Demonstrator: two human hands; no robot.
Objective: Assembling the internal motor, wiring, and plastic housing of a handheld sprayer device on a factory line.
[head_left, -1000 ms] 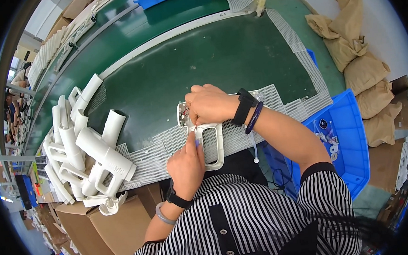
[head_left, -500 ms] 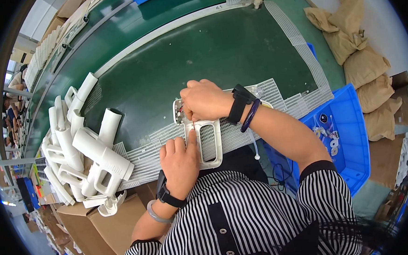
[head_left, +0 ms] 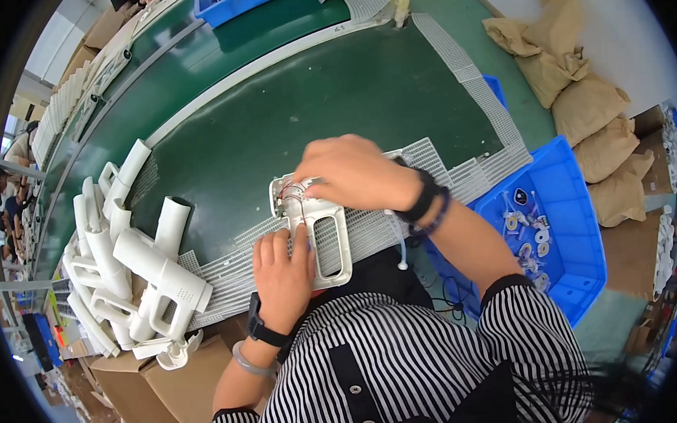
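Your left hand (head_left: 282, 271) grips the looped handle of the white housing half (head_left: 318, 230), whose long axis runs away from you, while your right hand (head_left: 355, 172), fingers curled over its far wired end, sits nearer the work.

Centre of frame: white handle housing (head_left: 320, 232) flat on white grid mat (head_left: 460, 177), red wires showing at top; right hand (head_left: 355, 172) covering upper end, left hand (head_left: 282, 273) pressing lower left side; white housing pile (head_left: 136, 263) left; blue bin (head_left: 560, 229) right
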